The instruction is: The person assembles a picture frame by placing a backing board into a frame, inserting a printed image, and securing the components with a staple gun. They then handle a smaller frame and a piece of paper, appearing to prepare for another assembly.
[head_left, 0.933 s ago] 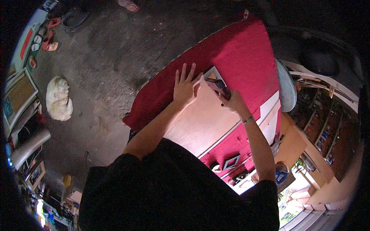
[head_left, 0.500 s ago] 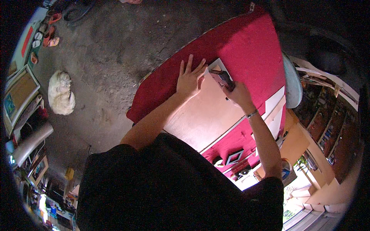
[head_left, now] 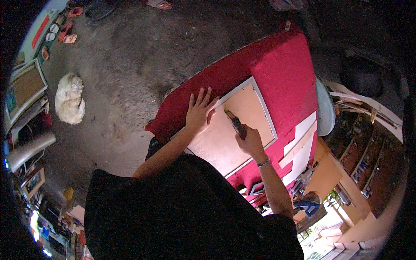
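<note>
A picture frame with thin silvery edges lies back side up on a red cloth-covered table, its tan backing board showing. My left hand rests with fingers spread along the frame's far left edge. Over the board, my right hand is closed round a short, dark-handled tool with a paler, flat end, pointing away and to the left. Its exact kind is not clear. Small dark spots sit along the frame's inner edge.
The red table extends beyond the frame, with white strips at its right. A pale blue rounded object stands past the right edge. On the floor to the left lies a fluffy white dog; framed pieces lean at far left.
My right hand, with the tool, has come back from the frame's far end to over the board. My left hand has shifted nearer and left. The view has also moved.
</note>
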The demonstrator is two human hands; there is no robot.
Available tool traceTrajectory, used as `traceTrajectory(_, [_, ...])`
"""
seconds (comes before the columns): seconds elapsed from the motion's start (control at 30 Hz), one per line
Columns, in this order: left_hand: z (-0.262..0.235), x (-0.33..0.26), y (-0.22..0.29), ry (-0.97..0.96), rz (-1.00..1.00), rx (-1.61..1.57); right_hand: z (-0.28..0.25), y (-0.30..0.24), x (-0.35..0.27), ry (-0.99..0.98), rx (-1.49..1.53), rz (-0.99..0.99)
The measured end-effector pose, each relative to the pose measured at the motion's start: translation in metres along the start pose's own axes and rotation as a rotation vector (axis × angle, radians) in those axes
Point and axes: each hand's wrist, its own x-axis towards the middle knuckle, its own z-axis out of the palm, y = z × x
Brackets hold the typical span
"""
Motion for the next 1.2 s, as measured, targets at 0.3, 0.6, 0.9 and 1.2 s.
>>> traceTrajectory(0.3, [-0.005, 0.000, 0.000, 0.013, 0.032, 0.057, 0.004, -0.027, 0.026, -0.006, -0.071, -0.091])
traceTrajectory(0.6, [-0.002, -0.003, 0.001, 0.044, 0.038, 0.048, 0.006, -0.021, 0.013, 0.010, 0.027, -0.059])
traceTrajectory(0.9, [-0.044, -0.090, -0.033, -0.152, -0.009, 0.135, 0.065, -0.037, -0.045, -0.022, 0.194, 0.021])
traceTrajectory(1.2, [-0.065, -0.146, -0.055, -0.118, -0.089, 0.052, 0.117, -0.076, -0.070, -0.106, 0.028, -0.202])
